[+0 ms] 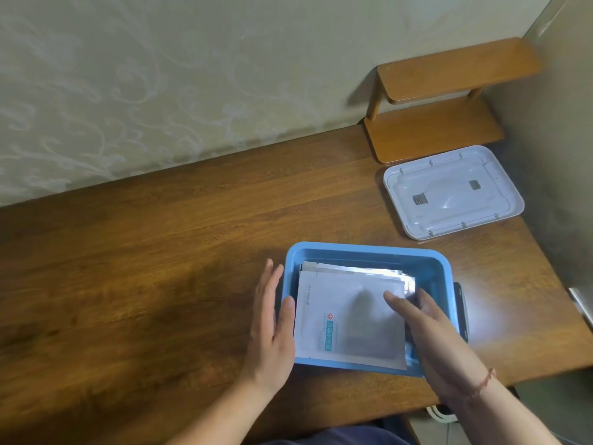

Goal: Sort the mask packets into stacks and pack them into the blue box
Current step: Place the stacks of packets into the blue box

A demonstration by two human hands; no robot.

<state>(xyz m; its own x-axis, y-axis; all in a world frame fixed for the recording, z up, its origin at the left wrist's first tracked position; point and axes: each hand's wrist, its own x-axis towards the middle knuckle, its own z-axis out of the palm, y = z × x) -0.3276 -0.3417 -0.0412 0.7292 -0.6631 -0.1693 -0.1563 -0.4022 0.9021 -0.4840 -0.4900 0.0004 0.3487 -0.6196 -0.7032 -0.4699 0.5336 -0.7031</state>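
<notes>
Blue box (369,252) holds mask packets (346,319); right hand (426,329) presses them, left hand (272,322) released.

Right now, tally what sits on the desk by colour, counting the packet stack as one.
Blue: 1, the blue box
White: 2, the packet stack and the lid
Brown: 1, the wooden shelf
Black: 1, a dark object behind the box
Total: 5

The top mask packet (349,319) reads "MXFlower" beside a red cross.
</notes>
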